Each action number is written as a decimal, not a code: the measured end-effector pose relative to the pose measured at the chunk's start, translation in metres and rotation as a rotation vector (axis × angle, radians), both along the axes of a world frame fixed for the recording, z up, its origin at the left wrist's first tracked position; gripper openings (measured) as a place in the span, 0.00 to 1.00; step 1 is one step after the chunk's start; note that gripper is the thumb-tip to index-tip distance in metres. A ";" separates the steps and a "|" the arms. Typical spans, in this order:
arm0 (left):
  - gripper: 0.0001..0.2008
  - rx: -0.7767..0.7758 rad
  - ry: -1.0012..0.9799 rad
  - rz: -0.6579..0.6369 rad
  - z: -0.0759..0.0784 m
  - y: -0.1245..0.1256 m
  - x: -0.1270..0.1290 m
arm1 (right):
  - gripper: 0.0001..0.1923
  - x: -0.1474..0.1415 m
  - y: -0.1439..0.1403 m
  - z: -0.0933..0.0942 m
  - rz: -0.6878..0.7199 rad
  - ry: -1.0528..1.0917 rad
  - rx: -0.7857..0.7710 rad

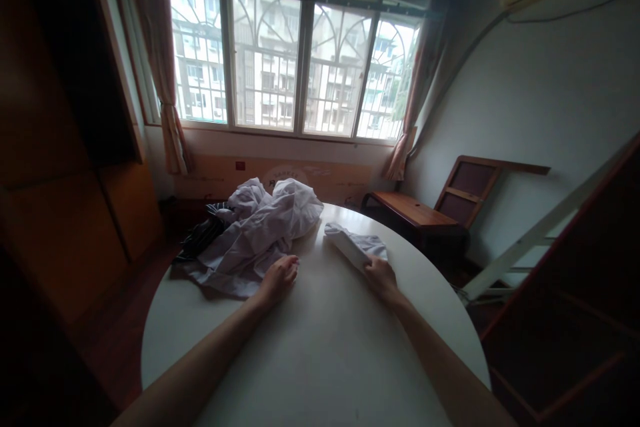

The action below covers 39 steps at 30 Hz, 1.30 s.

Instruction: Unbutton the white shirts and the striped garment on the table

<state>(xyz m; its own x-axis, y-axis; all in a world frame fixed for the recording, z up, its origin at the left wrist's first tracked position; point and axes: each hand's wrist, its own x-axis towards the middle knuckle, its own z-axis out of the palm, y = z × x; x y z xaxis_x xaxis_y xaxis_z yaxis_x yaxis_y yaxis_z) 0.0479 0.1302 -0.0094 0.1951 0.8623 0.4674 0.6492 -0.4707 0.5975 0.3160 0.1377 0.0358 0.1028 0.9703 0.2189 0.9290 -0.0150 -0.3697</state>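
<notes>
My right hand [381,278] grips the near end of a long, flat white thing [350,247], whose kind I cannot make out. Beneath and beside it lies a small pale cloth [376,244], touching the table. My left hand [279,280] has its fingers curled by the right edge of a crumpled heap of pale grey-white cloth [250,240]; whether anything is in those fingers is hidden. From the heap's left side sticks out a black striped cloth [203,237]. Both forearms reach over a round white table [320,360].
Beyond the table stands a low wooden bench [413,208], with a wooden framed panel [467,190] against the wall. A white ladder-like frame [530,240] leans at the right. Orange-brown cabinets [125,213] are on the left, and barred windows [295,60] lie ahead.
</notes>
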 end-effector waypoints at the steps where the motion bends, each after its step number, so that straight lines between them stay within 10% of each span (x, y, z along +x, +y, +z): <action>1: 0.13 0.006 -0.092 0.000 0.000 0.001 -0.001 | 0.14 -0.002 -0.004 0.004 0.093 0.019 0.005; 6: 0.19 -0.017 -0.457 0.046 0.002 0.003 -0.006 | 0.06 -0.016 -0.026 0.022 0.763 0.250 -0.259; 9: 0.21 -0.093 -0.490 -0.013 0.001 0.005 -0.007 | 0.08 -0.022 -0.031 0.024 0.935 0.443 -0.522; 16: 0.16 0.071 0.093 -0.183 0.002 -0.006 -0.001 | 0.16 -0.036 -0.014 -0.006 0.529 0.581 0.122; 21: 0.16 0.167 0.255 -0.206 0.008 -0.018 0.006 | 0.18 -0.055 -0.019 -0.020 0.543 0.214 0.101; 29: 0.17 0.166 0.399 -0.080 0.017 -0.017 0.023 | 0.18 -0.088 -0.016 -0.013 0.195 -0.115 0.036; 39: 0.06 0.177 0.363 0.162 0.018 -0.004 0.049 | 0.04 -0.080 0.001 -0.026 0.250 0.203 0.182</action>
<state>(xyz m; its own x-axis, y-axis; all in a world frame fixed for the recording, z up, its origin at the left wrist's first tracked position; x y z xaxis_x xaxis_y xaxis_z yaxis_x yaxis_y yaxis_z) 0.0965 0.1258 0.0091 0.2431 0.8078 0.5370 0.8760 -0.4206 0.2360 0.2363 0.1386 0.0094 -0.0736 0.9180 0.3898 0.8030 0.2863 -0.5227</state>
